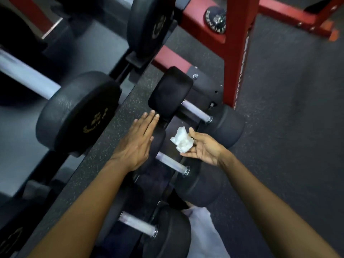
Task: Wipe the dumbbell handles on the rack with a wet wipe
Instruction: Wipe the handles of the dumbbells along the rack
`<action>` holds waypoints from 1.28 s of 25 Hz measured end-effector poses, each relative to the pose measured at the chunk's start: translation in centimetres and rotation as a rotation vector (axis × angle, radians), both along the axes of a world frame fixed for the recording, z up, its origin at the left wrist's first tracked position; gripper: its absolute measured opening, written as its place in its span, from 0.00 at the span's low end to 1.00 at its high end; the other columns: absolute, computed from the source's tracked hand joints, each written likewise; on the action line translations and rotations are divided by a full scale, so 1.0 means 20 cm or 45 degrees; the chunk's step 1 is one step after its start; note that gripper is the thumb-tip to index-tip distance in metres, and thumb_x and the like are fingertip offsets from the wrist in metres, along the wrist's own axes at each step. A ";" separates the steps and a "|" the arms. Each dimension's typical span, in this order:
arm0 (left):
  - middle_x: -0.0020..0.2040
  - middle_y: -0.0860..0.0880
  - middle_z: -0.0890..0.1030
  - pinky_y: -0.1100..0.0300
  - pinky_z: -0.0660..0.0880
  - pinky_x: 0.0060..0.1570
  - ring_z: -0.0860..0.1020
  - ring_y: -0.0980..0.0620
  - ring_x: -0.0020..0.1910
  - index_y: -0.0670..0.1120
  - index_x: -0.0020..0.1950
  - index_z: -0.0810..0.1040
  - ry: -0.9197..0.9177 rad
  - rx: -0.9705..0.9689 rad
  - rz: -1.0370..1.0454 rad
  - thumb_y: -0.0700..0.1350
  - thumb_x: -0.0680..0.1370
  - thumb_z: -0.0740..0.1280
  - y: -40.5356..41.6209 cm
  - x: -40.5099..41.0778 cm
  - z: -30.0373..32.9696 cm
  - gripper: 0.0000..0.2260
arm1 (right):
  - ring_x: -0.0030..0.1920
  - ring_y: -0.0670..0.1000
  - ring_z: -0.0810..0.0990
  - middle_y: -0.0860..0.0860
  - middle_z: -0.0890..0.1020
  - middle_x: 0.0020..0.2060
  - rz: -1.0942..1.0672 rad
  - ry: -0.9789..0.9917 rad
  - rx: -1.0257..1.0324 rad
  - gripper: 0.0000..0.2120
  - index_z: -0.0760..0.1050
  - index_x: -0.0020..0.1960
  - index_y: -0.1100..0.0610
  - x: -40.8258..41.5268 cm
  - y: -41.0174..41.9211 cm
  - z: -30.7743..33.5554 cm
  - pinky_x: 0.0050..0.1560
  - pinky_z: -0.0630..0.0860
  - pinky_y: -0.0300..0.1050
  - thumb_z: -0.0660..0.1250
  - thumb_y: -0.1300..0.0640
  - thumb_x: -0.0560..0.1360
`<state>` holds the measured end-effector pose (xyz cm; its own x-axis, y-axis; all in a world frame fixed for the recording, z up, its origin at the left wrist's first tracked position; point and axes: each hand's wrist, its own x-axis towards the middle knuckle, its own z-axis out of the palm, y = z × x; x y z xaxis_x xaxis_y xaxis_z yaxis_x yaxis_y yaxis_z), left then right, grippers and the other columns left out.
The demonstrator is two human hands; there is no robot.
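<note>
Holding the crumpled wipe (181,140) loosely in right hand (202,148) fingers mid-frame, left hand (136,141) flat and released; that light pinch could drop it before reaching the handle (170,162).

You have a dim, flat-lit view with soft shadows and no glare. Motion blur smears the upper-left dumbbell (78,112) and the bottom edge. Wide-angle bending shows at the corners.

Five dumbbells (197,112) in view — two hands (137,140), one crumpled wet wipe (181,139).
</note>
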<state>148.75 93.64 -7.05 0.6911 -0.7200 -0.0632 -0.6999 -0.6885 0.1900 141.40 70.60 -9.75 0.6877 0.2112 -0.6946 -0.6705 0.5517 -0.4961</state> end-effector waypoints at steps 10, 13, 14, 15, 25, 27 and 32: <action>0.77 0.42 0.55 0.49 0.53 0.74 0.54 0.43 0.76 0.39 0.76 0.56 0.004 0.068 -0.036 0.46 0.80 0.48 -0.41 0.37 -0.16 0.24 | 0.43 0.59 0.78 0.59 0.81 0.43 0.054 -0.117 -1.858 0.04 0.73 0.47 0.59 0.36 -0.42 -0.16 0.44 0.72 0.50 0.67 0.60 0.74; 0.78 0.42 0.52 0.51 0.50 0.74 0.51 0.43 0.76 0.39 0.76 0.53 -0.005 0.081 -0.036 0.43 0.81 0.53 -0.50 0.46 -0.21 0.24 | 0.45 0.66 0.79 0.66 0.80 0.45 0.550 -0.283 -2.190 0.08 0.68 0.55 0.63 0.44 -0.43 -0.24 0.40 0.70 0.53 0.58 0.61 0.78; 0.78 0.42 0.51 0.51 0.49 0.74 0.51 0.43 0.76 0.39 0.76 0.52 -0.018 0.089 -0.046 0.43 0.81 0.54 -0.52 0.48 -0.21 0.25 | 0.46 0.66 0.79 0.65 0.80 0.45 0.752 -0.333 -2.278 0.09 0.67 0.57 0.63 0.45 -0.42 -0.28 0.40 0.68 0.53 0.57 0.62 0.78; 0.78 0.42 0.50 0.51 0.49 0.74 0.49 0.44 0.77 0.39 0.77 0.51 -0.041 0.117 -0.059 0.43 0.81 0.53 -0.54 0.50 -0.22 0.25 | 0.48 0.65 0.78 0.64 0.80 0.46 0.947 -0.389 -2.355 0.10 0.66 0.59 0.63 0.46 -0.40 -0.32 0.40 0.67 0.52 0.56 0.63 0.78; 0.78 0.41 0.48 0.50 0.50 0.75 0.48 0.43 0.77 0.40 0.77 0.49 -0.168 0.253 -0.179 0.43 0.75 0.56 -0.54 0.58 -0.25 0.31 | 0.48 0.62 0.74 0.62 0.77 0.45 0.521 -0.261 -2.031 0.07 0.69 0.53 0.59 0.54 -0.21 -0.43 0.45 0.71 0.51 0.54 0.62 0.79; 0.78 0.41 0.49 0.50 0.51 0.74 0.48 0.43 0.76 0.40 0.77 0.50 -0.177 0.244 -0.168 0.43 0.75 0.54 -0.54 0.58 -0.25 0.31 | 0.44 0.63 0.76 0.62 0.77 0.44 0.484 -0.448 -2.157 0.07 0.74 0.52 0.61 0.60 -0.17 -0.41 0.42 0.73 0.51 0.60 0.66 0.75; 0.78 0.41 0.47 0.49 0.50 0.75 0.47 0.43 0.77 0.40 0.77 0.46 -0.193 0.273 -0.166 0.43 0.76 0.51 -0.56 0.57 -0.25 0.30 | 0.42 0.61 0.79 0.63 0.81 0.48 0.774 -0.728 -2.314 0.15 0.79 0.50 0.69 0.63 -0.09 -0.47 0.40 0.78 0.46 0.69 0.74 0.63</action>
<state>160.19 82.49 -12.08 0.6069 -0.7846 -0.1267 -0.7944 -0.6040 -0.0641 154.06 68.80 -19.21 0.9897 -0.1090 -0.0930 -0.1319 -0.9465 -0.2945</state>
